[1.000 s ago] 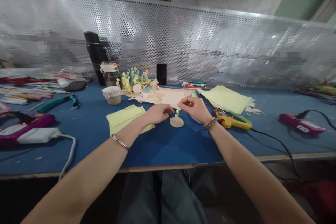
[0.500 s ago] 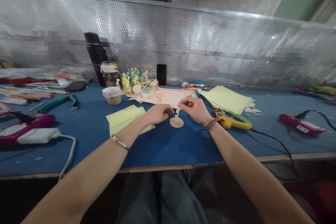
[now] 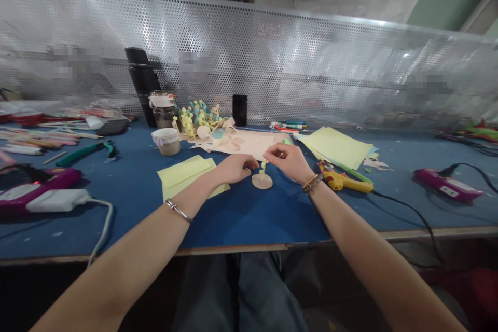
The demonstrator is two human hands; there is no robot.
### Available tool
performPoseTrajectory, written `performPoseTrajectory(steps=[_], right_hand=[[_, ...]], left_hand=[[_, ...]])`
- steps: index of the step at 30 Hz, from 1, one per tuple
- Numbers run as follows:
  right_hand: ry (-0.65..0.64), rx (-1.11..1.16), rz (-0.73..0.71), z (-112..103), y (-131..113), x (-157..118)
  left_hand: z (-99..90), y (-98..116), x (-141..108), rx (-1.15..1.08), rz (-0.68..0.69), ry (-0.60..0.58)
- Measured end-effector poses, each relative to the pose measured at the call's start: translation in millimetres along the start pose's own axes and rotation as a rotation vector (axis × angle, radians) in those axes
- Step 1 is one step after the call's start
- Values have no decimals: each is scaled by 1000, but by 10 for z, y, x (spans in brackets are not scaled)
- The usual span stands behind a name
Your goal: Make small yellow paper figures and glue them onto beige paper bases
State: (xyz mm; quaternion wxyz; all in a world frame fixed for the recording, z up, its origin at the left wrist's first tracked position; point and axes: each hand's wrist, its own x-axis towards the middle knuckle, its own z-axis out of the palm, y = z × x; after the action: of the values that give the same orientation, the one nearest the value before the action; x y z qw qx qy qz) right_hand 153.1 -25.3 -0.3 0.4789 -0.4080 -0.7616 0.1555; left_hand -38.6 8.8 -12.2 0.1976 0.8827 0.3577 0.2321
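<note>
In front of me a small yellow paper piece stands upright on a round beige disc. The thumb and forefinger of my right hand pinch the top of that yellow piece from the right. My left hand hovers just left of the piece, with its fingers loosely bent, thumb apart, and nothing visible in them. Yellow paper sheets lie under and beside my left wrist. A yellow glue gun rests to the right of my right wrist.
Behind my hands lies beige paper, near a cluster of small paper flowers. A paper cup, a jar and a black phone stand farther back. Green pliers lie left; more yellow sheets lie right.
My left hand has shifted very slightly right, towards the yellow paper piece. My right hand keeps its pinch in the same place.
</note>
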Motion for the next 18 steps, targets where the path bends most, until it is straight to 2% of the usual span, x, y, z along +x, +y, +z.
performPoseTrajectory(steps=[7, 11, 18], right_hand=[[-4, 4, -14, 6, 0, 5], [1, 10, -7, 13, 10, 2], [-2, 14, -13, 11, 15, 7]], left_hand=[[-61, 140, -3, -297, -36, -45], [-34, 136, -4, -290, -30, -69], [24, 118, 13, -276, 9, 11]])
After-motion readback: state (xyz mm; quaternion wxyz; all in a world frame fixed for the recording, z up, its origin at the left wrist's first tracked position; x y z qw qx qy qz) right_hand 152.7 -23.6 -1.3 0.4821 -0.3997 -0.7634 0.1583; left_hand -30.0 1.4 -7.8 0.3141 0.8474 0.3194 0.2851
